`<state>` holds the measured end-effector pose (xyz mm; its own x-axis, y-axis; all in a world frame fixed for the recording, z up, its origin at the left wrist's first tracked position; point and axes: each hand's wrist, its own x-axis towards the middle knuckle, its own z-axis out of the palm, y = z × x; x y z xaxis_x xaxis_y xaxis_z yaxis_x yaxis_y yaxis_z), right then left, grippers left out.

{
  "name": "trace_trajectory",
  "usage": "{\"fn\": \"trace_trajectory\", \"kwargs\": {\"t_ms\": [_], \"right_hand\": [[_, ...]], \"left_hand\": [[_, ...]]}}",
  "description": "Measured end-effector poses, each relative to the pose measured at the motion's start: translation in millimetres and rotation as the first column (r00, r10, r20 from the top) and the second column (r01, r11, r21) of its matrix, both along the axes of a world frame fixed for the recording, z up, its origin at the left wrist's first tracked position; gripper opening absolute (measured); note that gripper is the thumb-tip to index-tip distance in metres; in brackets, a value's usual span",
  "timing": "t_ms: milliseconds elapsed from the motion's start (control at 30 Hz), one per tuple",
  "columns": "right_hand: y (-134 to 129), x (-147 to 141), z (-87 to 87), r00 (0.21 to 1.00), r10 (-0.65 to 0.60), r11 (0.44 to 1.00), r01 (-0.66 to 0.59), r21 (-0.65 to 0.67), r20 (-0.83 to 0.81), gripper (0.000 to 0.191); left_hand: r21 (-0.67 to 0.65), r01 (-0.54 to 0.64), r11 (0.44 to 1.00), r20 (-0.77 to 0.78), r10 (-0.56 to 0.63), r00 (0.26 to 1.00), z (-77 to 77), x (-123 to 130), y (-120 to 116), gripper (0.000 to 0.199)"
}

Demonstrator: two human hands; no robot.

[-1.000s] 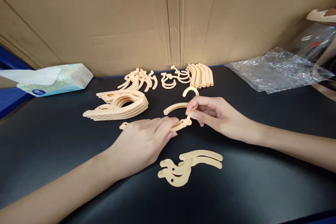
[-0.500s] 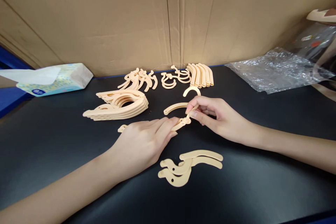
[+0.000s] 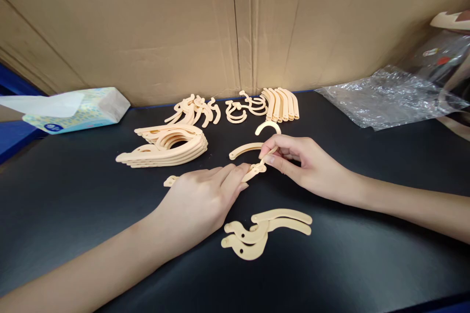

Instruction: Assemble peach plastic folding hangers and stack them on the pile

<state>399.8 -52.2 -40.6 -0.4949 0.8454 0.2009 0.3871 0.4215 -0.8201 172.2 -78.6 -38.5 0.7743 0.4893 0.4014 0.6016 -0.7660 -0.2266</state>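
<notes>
2 grips: left hand (image 3: 200, 200) around a curved beige piece (image 3: 253, 172), right hand (image 3: 306, 164) in a pinch on a hook (image 3: 268, 125).

Soft, moderately bright light spreads over the black table (image 3: 367, 264), leaving a dull sheen on its right side. Small glints fleck the clear plastic (image 3: 385, 95), while the cardboard (image 3: 165, 19) darkens toward the far right. Wide-angle stretching marks the edges, and fine detail looks smoothed

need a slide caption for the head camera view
Left hand holds a cream curved piece while the right hand pinches a hook at its end.
</notes>
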Motion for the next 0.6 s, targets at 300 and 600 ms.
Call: {"fn": "trace_trajectory", "kwargs": {"t_ms": [300,600], "right_hand": [[-2.8,-0.9,-0.1,0.999,-0.023,0.999,0.022,0.026,0.038,0.014],[-3.4,-1.7,-0.3,0.998,-0.040,0.999,0.040,0.011,0.047,0.015]], "left_hand": [[0.025,-0.023,0.999,-0.019,0.023,1.000,1.1,-0.5,-2.2,0.025],[0.031,-0.028,0.999,-0.056,0.030,0.998,2.0,1.4,-2.3,0.030]]}}
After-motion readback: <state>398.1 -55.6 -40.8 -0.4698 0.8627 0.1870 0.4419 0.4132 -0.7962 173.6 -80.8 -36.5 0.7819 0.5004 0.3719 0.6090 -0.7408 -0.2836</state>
